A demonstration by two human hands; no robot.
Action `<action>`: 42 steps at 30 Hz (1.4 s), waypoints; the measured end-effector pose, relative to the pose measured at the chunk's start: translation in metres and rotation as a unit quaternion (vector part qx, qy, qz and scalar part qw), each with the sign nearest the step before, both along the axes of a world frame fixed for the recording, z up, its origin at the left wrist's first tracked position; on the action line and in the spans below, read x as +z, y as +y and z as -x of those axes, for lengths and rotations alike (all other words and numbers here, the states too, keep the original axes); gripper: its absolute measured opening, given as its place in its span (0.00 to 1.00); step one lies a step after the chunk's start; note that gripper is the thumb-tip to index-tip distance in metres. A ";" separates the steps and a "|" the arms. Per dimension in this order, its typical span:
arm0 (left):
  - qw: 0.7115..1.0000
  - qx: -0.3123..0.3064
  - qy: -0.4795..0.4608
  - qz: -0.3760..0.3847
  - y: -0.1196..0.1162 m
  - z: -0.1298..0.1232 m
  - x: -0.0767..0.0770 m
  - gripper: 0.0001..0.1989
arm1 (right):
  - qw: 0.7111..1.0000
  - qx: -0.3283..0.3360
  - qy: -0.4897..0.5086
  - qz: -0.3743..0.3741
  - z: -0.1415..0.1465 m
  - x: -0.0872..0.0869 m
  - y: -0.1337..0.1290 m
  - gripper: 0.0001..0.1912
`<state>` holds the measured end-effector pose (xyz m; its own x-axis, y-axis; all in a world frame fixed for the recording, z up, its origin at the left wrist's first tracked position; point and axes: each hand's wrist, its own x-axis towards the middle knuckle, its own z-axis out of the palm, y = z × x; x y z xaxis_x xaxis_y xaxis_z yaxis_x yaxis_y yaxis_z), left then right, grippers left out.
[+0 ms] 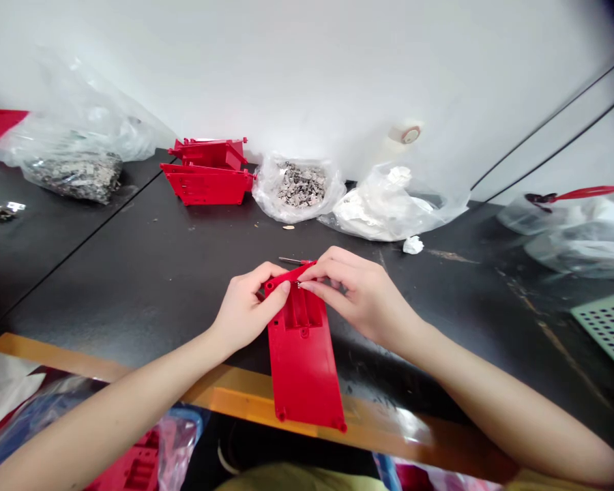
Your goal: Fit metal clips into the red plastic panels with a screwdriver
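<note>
A red plastic housing (307, 372) with slotted compartments near its far end rests at the table's front edge, its near end reaching past the edge. My left hand (250, 303) grips its far left corner, thumb on top. With thumb and forefinger, my right hand (355, 286) pinches a small metal clip (297, 284) at the far wall of the compartments. The fingertips partly hide the clip. Behind the housing lies a screwdriver (290, 260), its shaft pointing left and its red handle mostly covered by the housing and my right hand.
Red housings (207, 184) stand stacked at the back. Beside them are an open bag of metal clips (301, 185) and a bag of white material (383, 208). Another bag of metal parts (76, 174) lies left. A green perforated tray (608, 331) sits right, below red-handled pliers (578, 194).
</note>
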<state>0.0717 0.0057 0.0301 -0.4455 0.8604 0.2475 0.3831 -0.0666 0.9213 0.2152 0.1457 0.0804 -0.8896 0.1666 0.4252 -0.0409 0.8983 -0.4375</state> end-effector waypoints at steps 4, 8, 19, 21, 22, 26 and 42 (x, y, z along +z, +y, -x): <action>0.999 -0.003 0.053 -0.006 -0.001 0.000 0.001 0.09 | 0.990 -0.004 0.008 -0.139 0.001 0.000 -0.002 0.09; 0.997 -0.009 0.079 -0.008 -0.002 0.000 0.002 0.08 | 0.965 0.016 0.029 -0.259 0.003 -0.003 -0.002 0.10; 0.996 -0.008 0.088 0.005 -0.001 -0.001 0.004 0.09 | 0.947 -0.008 0.009 -0.321 -0.002 0.006 -0.011 0.08; 0.996 -0.009 0.092 0.003 -0.001 -0.001 0.004 0.09 | 0.942 -0.012 0.004 -0.334 -0.002 0.006 -0.012 0.08; 0.995 -0.010 0.097 0.001 -0.001 -0.001 0.004 0.09 | 0.940 -0.014 0.003 -0.340 -0.002 0.006 -0.012 0.08; 0.993 -0.011 0.121 -0.014 -0.001 -0.002 0.004 0.08 | 0.935 -0.014 -0.003 -0.353 -0.002 0.005 -0.014 0.08; 0.996 0.023 -0.083 0.014 0.002 -0.001 0.003 0.09 | 0.970 -0.144 -0.075 0.180 0.002 0.002 0.020 0.17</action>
<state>0.0726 0.0080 0.0333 -0.5176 0.8435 0.1434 0.2266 -0.0265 0.9736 0.2135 0.1661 0.0821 -0.8317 0.5309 0.1628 0.2767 0.6505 -0.7073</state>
